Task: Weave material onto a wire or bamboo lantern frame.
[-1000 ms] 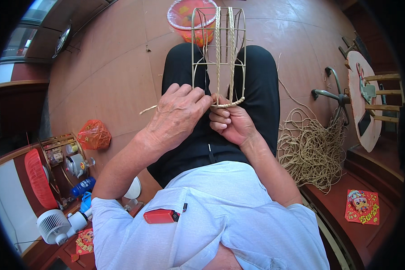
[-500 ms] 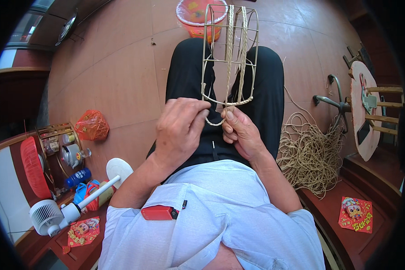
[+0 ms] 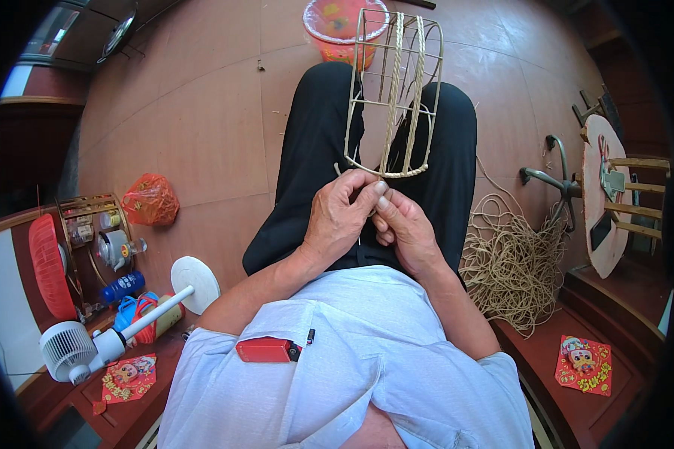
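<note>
A wire frame [image 3: 404,175] shaped like an elongated basket rests over my knees, its near rim just beyond my fingers. Two tan cord strands [image 3: 392,105] run lengthwise along it, and cord wraps part of the near rim. My left hand [image 3: 337,217] and my right hand [image 3: 410,230] meet below that rim, thumbs and fingertips pinched together on the cord. The fingers hide most of the gripped piece. Beside my left fingers a short cord end sticks up.
A heap of loose tan cord [image 3: 513,280] lies on the floor to my right, near a round-topped wooden stool [image 3: 610,217] on its side. A red bucket [image 3: 341,52] stands ahead. On the left are a red bag [image 3: 151,200] and a white fan [image 3: 69,352].
My left hand has moved right to meet the right hand, its fingers closing on the cord. The loop hanging between them is no longer visible. The frame has shifted slightly right.
</note>
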### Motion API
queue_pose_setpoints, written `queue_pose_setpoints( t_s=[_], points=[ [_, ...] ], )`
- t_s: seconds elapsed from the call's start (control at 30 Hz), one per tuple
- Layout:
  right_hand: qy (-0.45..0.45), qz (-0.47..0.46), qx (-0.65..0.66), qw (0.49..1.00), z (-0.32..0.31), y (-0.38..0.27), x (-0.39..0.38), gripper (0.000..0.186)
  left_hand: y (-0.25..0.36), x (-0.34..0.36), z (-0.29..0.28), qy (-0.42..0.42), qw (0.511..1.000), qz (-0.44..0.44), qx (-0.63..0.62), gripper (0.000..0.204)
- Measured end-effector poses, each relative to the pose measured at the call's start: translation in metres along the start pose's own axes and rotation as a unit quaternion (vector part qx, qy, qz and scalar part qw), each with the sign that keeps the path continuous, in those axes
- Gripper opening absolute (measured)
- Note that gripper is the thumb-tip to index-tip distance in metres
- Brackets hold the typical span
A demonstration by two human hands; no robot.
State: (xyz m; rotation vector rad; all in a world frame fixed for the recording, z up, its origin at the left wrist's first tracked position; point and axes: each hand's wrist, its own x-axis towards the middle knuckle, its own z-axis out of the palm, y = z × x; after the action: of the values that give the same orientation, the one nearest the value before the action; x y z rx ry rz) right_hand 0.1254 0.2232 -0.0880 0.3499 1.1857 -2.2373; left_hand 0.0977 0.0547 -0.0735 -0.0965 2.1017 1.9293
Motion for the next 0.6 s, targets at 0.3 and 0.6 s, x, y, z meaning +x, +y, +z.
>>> queue_pose_setpoints(
  t_s=[0.3,0.6],
  points=[
    [0.219,-0.475,-0.540,0.659,0.006,-0.032,-0.013,0.020,0.034,-0.008,-0.011,-0.044,0.982,0.048,0.175,0.022],
    [0.143,-0.518,-0.645,0.544,-0.008,-0.055,0.017,0.032,0.093,-0.008,-0.027,-0.197,0.967,-0.001,0.164,0.021]
  ],
)
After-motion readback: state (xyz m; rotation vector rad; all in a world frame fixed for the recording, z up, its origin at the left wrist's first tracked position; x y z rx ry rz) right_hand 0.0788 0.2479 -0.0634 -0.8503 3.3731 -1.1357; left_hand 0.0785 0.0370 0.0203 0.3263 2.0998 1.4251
